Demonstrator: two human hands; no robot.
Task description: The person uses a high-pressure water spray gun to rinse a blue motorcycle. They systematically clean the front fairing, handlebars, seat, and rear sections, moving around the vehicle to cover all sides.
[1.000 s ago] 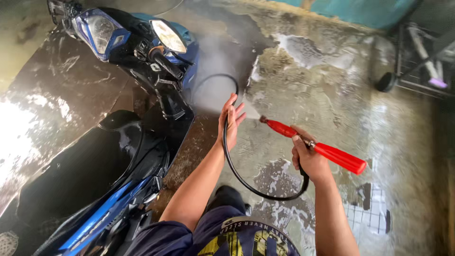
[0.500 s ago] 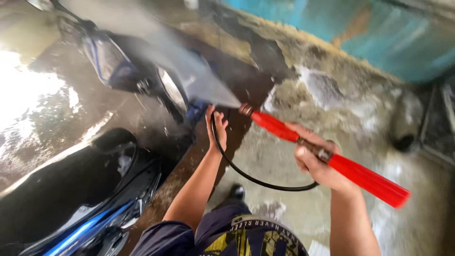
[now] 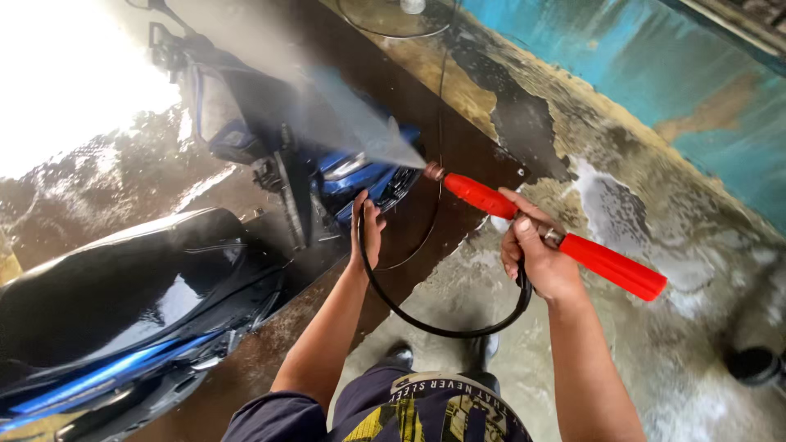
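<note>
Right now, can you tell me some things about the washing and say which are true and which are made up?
1. The right hand grips a red spray gun. True.
2. The left hand holds a sponge. False: it holds the black hose.
3. Water sprays at a blue scooter. True.
4. The floor is dry. False: it is wet and foamy.
5. The scooter seat is red. False: it is black.

Blue scooter (image 3: 270, 188) close ahead-left of the hands, turquoise wall (image 3: 655, 74) right, open wet floor (image 3: 655, 270) between.
</note>
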